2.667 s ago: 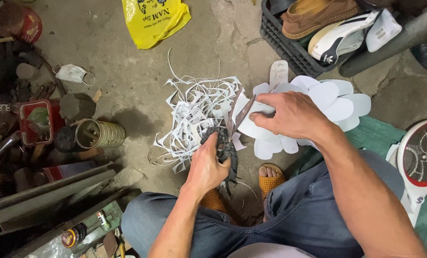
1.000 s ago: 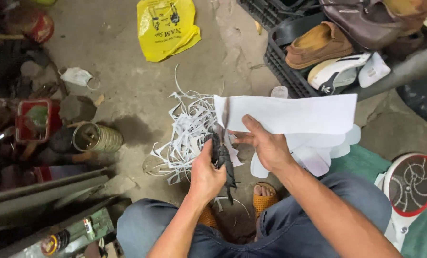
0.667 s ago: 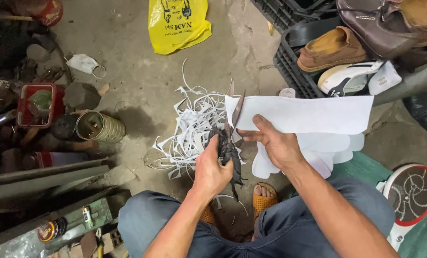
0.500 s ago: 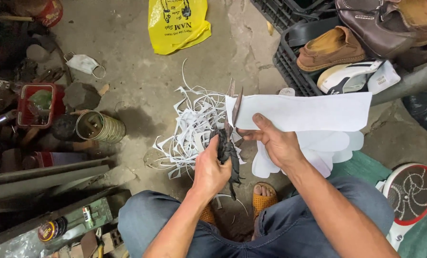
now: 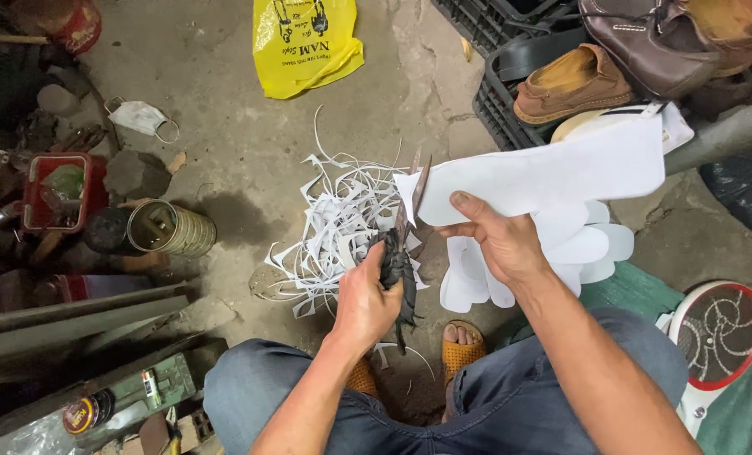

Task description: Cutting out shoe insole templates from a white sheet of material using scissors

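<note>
My left hand [image 5: 366,299] grips the dark wrapped handles of large scissors [image 5: 403,244], whose blades are parted at the left edge of a white sheet [image 5: 553,168]. My right hand [image 5: 498,240] holds that sheet up by its lower edge, thumb on top. Below the sheet lies a stack of white cut-out insole shapes [image 5: 574,253]. A tangle of white trimmed strips [image 5: 338,227] lies on the concrete floor in front of my knees.
A yellow plastic bag [image 5: 304,42] lies at the top. A black crate [image 5: 519,93] with shoes [image 5: 574,80] stands at top right. On the left are a metal can [image 5: 170,227], a red box [image 5: 56,190], a face mask [image 5: 140,118] and metal bars [image 5: 73,316]. A red-rimmed racket [image 5: 717,333] lies at the right.
My right hand has lifted a white sheet off the stack of cut-outs and holds it flat at the scissors. The scissor blades have parted at the sheet's left edge.
</note>
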